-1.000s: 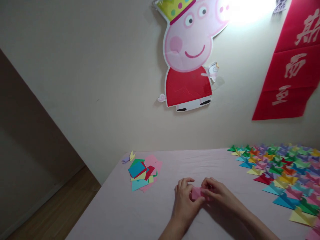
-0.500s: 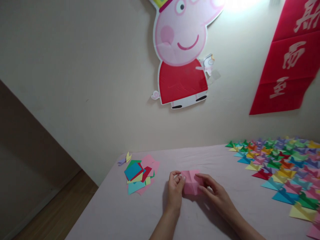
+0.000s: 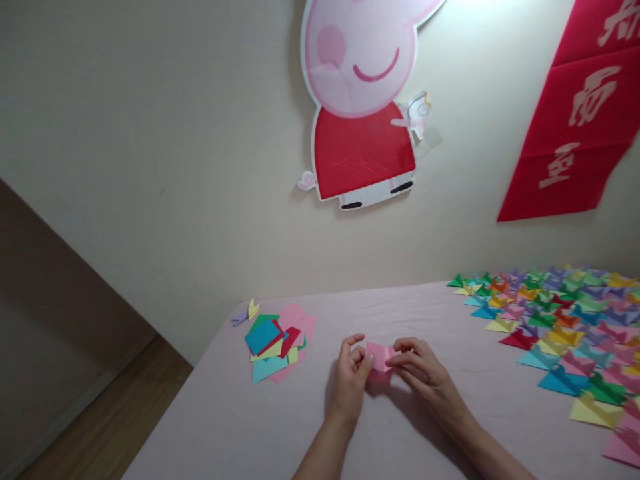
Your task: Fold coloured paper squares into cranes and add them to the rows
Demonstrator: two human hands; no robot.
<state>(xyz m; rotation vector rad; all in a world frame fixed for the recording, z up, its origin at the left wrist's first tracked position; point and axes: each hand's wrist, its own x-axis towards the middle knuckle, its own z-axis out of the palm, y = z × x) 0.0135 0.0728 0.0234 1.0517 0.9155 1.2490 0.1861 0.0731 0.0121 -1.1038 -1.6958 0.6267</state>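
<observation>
A small creased sheet of pink paper [image 3: 379, 357] is held between both hands, just above the pale cloth-covered surface [image 3: 400, 440]. My left hand [image 3: 353, 373] pinches its left edge, thumb in front and fingers curled behind. On the opposite edge, my right hand [image 3: 423, 370] grips the paper between thumb and fingertips. The sheet is bent along its creases, with its upper part tilted up. Fingers hide both of its side edges.
A loose pile of coloured paper squares [image 3: 273, 343] lies to the left, beside small yellow [image 3: 253, 309] and purple folded pieces [image 3: 240, 319]. Rows of folded paper figures [image 3: 565, 333] cover the right side. Behind stands a wall with a cartoon pig cutout [image 3: 365, 147] and a red banner [image 3: 560, 133].
The pink sheet has gone from lying fairly flat and open to being bent and smaller in outline. My right hand has shifted slightly left. The view has tilted down a little.
</observation>
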